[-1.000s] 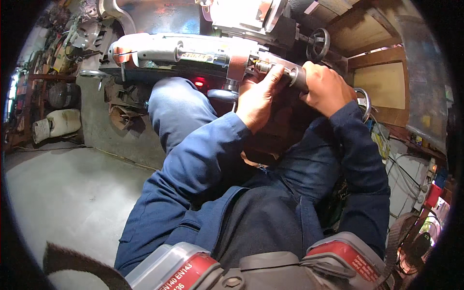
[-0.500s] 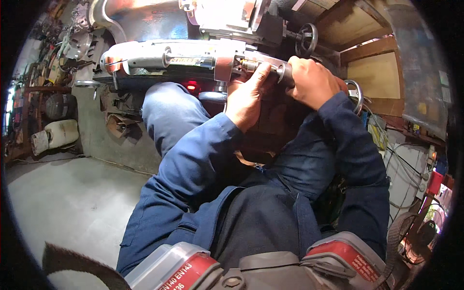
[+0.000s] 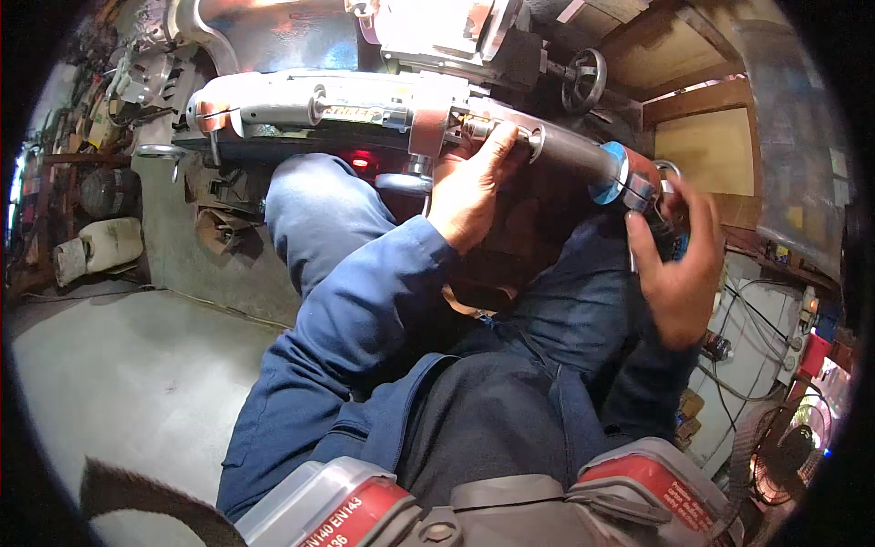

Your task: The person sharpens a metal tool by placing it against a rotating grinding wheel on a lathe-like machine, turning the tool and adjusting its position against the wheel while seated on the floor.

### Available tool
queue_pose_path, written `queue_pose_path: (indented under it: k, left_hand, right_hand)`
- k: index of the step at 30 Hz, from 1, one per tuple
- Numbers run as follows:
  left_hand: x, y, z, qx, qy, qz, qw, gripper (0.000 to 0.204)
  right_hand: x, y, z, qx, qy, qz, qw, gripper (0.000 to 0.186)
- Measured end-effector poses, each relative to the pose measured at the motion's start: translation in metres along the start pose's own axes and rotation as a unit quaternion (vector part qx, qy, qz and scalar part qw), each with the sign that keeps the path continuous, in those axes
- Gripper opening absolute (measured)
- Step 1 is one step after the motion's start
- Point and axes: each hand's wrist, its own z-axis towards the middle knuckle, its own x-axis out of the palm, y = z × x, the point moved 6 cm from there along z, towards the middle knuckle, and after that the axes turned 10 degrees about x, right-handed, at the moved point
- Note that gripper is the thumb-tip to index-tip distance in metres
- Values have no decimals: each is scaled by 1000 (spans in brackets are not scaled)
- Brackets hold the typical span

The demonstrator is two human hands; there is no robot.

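Observation:
A long metal machine assembly [image 3: 365, 109] runs across the top of the view, slanting down to the right. Around its right-hand middle my left hand [image 3: 469, 187] is closed, thumb on top against a bright rod section and the other fingers hidden beneath. To the right of that thumb is a dark grey cylinder [image 3: 576, 157], ending at a blue ring [image 3: 609, 173] and a reddish-brown clamp [image 3: 641, 180]. Just beside this clamp is my right hand [image 3: 679, 264], thumb and fingers apart; whether its fingertips touch the clamp is unclear. Another reddish clamp [image 3: 428, 128] sits left of my left hand.
Handwheels stand at the upper right [image 3: 583, 80] and left [image 3: 162, 151]. A round grey knob [image 3: 404, 183] hangs below the assembly near my knee. Wooden panels [image 3: 706, 150] and cables [image 3: 761, 319] lie to the right. A whitish jerrycan [image 3: 111, 244] is at left.
My right hand has let go of the grey cylinder and moved right and down to the end clamp, its fingers spreading. My left hand has stayed in place.

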Motion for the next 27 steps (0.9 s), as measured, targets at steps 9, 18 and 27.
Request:
queue_pose_path:
  k: [9, 18, 27]
  left_hand:
    - [4, -4, -1, 7, 29, -5, 1000, 27]
    - [-1, -10, 0, 45, -10, 61, 997, 28]
    - [-8, -5, 1, 25, -17, 42, 999, 31]
  right_hand:
    - [37, -59, -73, 131, 41, 95, 986, 40]
    - [44, -42, -54, 107, 17, 173, 979, 48]
    - [54, -108, -41, 70, -11, 163, 984, 20]
